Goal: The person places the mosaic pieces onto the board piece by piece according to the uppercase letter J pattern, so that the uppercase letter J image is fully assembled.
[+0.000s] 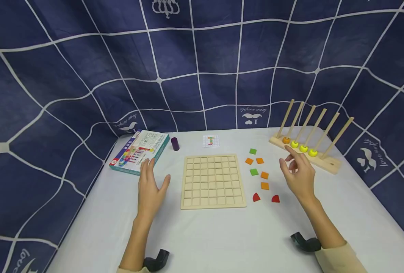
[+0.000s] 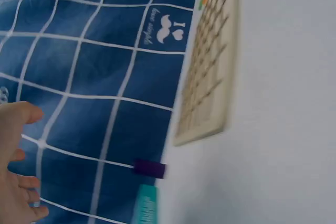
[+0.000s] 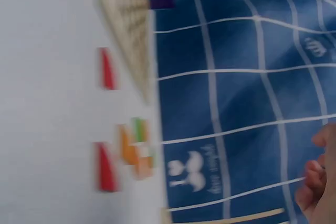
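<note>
Left hand [image 1: 149, 191] and right hand [image 1: 300, 176] empty, fingers relaxed; flat tiles [image 1: 265, 185] lie loose on the counter [image 1: 215, 239] between grid board [image 1: 213, 182] and 6-peg rack [image 1: 329, 164], so a low right sweep could scatter them.

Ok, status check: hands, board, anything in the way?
Left hand empty, near box. Right hand empty, near peg stand. Coloured pieces right of grid board, none on it. No obstruction seen between pieces and board.
</note>
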Demonstrator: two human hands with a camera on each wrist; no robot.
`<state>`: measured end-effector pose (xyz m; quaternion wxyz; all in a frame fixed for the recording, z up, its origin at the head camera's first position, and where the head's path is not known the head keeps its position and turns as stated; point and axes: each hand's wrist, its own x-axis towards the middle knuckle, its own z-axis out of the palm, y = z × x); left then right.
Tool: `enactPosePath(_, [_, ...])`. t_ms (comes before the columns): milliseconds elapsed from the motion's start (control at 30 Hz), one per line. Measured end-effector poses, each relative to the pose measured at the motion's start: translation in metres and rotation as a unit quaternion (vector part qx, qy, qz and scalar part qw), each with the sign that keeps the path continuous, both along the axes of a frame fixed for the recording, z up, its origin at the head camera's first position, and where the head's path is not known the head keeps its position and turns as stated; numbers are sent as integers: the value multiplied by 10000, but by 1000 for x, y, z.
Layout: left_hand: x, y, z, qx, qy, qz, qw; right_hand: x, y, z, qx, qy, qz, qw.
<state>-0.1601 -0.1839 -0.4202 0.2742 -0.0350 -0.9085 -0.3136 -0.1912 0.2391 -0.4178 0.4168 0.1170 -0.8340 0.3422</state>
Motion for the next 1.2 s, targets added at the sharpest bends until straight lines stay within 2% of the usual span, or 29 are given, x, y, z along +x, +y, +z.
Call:
enactPosePath(100, [-1,0,-19,534,-198,-202,9982,-1,1,-19,-80,-346,30,9994])
enactPosePath(200, [-4,-1,-36,820,-501,-487,9942,-4,3,-37,-135,-841,159,9962])
enactPosePath(300, [-7,0,-51,956,-898,-965,9866,-10,8,-53,-128,-1348,252,9905])
enactPosePath(367, [-10,1,-60,989,-1220,-1379,9779,-16,12,-61,-30,-1716,303,9847])
enactPosePath(433, [-12,1,-68,959,-1554,-1715,9681,-23,15,-68,94,-2059,411,9777])
enactPosePath(500, [-13,2,-75,805,-1854,-1873,9613,-31,18,-74,215,-2314,516,9712])
enactPosePath(633, [-14,4,-85,-77,-2165,-1890,9578,-50,20,-82,472,-2488,642,9653])
enactPosePath(767, [-14,5,-89,-882,-2085,-1939,9546,-71,19,-86,844,-2572,619,9607])
enactPosePath(933, [-12,6,-93,-1199,-1859,-1939,9557,-91,19,-89,1246,-2777,563,9509])
enactPosePath(1100, [-10,12,-93,-1397,-1707,-2016,9543,-95,20,-86,1421,-2979,553,9423])
enactPosePath(1200, [-10,14,-93,-1446,-1627,-2032,9546,-93,20,-85,1371,-3027,496,9419])
